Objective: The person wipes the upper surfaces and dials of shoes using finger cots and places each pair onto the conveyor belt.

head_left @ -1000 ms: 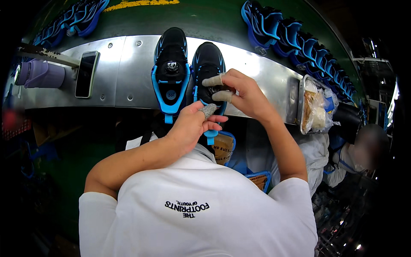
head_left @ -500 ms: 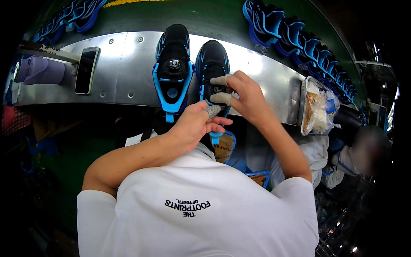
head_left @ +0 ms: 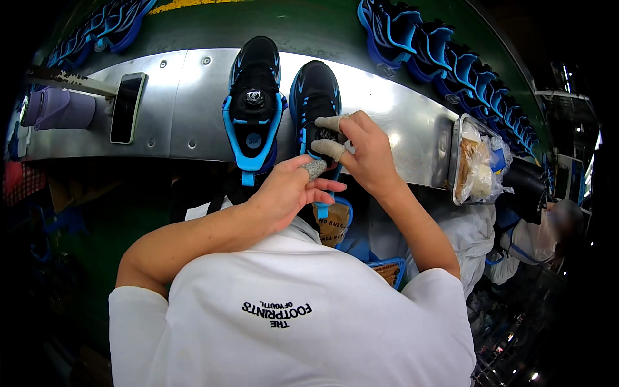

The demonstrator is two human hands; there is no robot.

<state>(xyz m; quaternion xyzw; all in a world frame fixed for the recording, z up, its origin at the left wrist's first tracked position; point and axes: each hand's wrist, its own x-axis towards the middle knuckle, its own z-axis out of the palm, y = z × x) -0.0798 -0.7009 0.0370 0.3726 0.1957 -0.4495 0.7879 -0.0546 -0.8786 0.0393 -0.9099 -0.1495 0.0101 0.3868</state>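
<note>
Black-and-blue, the right shoe [head_left: 314, 97] of 2 lies on the steel bench [head_left: 180, 109] beside its mate [head_left: 253, 97]. I see my right hand [head_left: 364, 151] curled over its tongue, taped fingertips [head_left: 327, 149] pressing. My left hand [head_left: 290, 190] pinches its blue pull strap [head_left: 322, 208], fingers half closed.

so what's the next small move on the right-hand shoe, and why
Probably a short turn or press of the dial on the right shoe. The right hand has its taped fingers over where that dial should sit, judging by the left shoe, and the left hand steadies the heel end at the blue pull tab. The dial itself is hidden, so this is a guess.
</note>
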